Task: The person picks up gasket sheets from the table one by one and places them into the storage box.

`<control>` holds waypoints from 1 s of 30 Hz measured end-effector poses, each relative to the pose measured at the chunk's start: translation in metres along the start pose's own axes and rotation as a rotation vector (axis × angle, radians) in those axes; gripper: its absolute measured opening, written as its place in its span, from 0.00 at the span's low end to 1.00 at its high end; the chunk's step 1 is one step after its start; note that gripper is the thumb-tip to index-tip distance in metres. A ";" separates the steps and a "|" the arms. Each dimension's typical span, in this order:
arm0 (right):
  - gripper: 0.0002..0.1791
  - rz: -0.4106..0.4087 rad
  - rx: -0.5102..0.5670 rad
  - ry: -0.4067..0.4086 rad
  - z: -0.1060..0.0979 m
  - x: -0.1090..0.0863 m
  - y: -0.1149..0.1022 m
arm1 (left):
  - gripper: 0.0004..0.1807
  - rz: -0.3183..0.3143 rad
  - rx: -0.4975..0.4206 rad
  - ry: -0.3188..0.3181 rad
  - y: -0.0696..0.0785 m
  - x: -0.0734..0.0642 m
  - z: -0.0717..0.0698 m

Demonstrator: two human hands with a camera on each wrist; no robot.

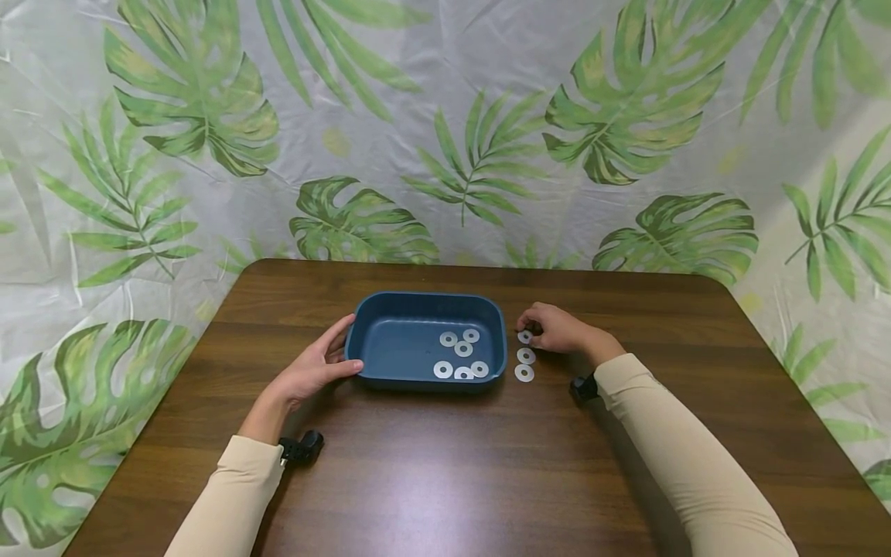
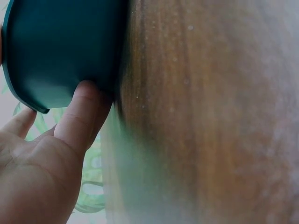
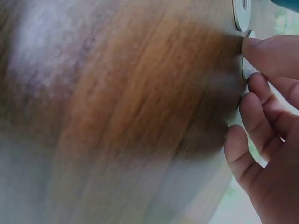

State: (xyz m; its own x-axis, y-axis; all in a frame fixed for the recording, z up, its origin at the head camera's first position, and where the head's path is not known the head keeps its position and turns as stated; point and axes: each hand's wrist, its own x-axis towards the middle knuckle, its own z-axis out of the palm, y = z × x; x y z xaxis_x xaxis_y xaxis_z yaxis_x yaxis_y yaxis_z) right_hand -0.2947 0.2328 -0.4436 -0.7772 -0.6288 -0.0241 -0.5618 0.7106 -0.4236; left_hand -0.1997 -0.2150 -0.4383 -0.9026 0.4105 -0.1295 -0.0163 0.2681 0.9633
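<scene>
A blue rectangular tray (image 1: 411, 381) stands on the table, with several flat metal washers (image 1: 442, 370) lying in its right half. At its left end my left hand (image 1: 311, 373) holds the tray, thumb over the near-left rim and fingers against the outside wall. In the left wrist view, fingers of the left hand (image 2: 42, 163) touch the tray wall (image 2: 60, 56). Right of the tray, three washers lie in a column. My right hand (image 1: 560, 329) pinches the farthest washer (image 1: 525, 337). Two other washers (image 1: 525, 356) lie nearer me.
The brown wooden table (image 1: 431, 464) extends on all sides of the tray. A leaf-patterned curtain (image 1: 473, 155) hangs behind its far edge. Dark wrist devices (image 1: 302, 447) sit near both sleeve cuffs.
</scene>
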 end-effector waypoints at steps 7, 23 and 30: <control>0.12 0.027 -0.092 -0.008 -0.004 0.002 -0.005 | 0.47 0.003 -0.001 0.004 0.001 -0.001 -0.001; 0.16 0.124 0.049 0.017 -0.001 -0.006 0.000 | 0.48 0.000 -0.010 -0.002 0.001 -0.002 -0.001; 0.23 0.133 0.177 -0.020 -0.003 -0.010 0.006 | 0.48 0.002 -0.009 -0.006 0.001 -0.001 0.000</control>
State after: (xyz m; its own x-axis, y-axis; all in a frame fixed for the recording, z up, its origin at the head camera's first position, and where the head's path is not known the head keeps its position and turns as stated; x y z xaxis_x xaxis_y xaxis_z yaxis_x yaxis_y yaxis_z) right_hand -0.2912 0.2441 -0.4428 -0.8343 -0.5407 -0.1074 -0.3949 0.7222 -0.5679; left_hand -0.1987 -0.2157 -0.4373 -0.9002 0.4159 -0.1290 -0.0184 0.2596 0.9655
